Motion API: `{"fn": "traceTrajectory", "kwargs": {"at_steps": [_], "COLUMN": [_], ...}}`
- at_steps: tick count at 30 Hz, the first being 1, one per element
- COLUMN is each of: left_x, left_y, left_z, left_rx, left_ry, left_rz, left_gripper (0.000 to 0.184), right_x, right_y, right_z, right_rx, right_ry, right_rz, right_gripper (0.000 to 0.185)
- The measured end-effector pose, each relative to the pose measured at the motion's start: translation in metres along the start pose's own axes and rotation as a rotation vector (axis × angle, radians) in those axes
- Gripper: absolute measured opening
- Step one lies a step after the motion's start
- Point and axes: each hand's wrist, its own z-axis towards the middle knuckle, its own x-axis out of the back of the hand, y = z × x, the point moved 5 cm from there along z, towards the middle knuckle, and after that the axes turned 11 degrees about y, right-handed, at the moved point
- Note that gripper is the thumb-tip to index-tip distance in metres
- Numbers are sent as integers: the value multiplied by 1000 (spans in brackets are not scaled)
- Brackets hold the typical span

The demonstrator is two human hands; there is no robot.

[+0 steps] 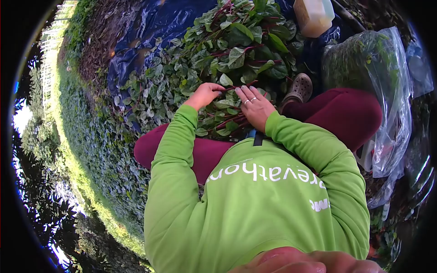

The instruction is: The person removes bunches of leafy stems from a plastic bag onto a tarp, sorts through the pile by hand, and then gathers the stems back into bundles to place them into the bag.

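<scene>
My left hand (205,94) pinches a reddish stem (228,88) between thumb and fingertips. Close beside it, my right hand (255,107), with rings on its fingers, lies palm down over leafy stems, its fingers stretched out and its thumb hidden. The fingertips are near the same stem; whether they touch it is unclear. Beyond both hands spreads a large pile of green leaves with red-purple stems (236,57). More cut stems (223,119) lie between my hands and my lap.
Blue plastic sheeting (136,34) lies under the pile. A pale plastic container (314,18) stands at the top right. A clear bag of greenery (359,63) is at the right, near my knee and a clog (299,88). Low plants (91,136) grow at the left.
</scene>
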Motion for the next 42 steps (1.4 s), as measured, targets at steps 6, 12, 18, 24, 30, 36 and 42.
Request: {"fn": "traceTrajectory", "kwargs": {"at_steps": [6,12,18,24,30,36,42], "left_x": [16,6,-41,-77,-82,-77,-38], "left_y": [27,91,58,44,41,71,80], "left_z": [-9,-31,-47,-37,-34,-53,-54], "left_rx": [-225,-851,-42,-246,-218,-437,-505], "left_ry": [74,627,245,348,239,385,496], "left_rz": [242,520,259,35,22,294,449], "left_gripper": [19,10,35,35,25,19,18], "right_x": [7,-11,-20,-17,-15,-17,-20], "right_y": [5,10,5,3,7,9,4], "right_z": [0,-3,-11,-9,-10,-9,-11], "right_rx": [-35,-179,-190,-167,-171,-188,-171], "right_ry": [166,-109,-173,-212,-133,-251,-215], "right_rz": [-20,74,42,25,10,49,62], "right_gripper": [22,20,21,24,26,23,19]}}
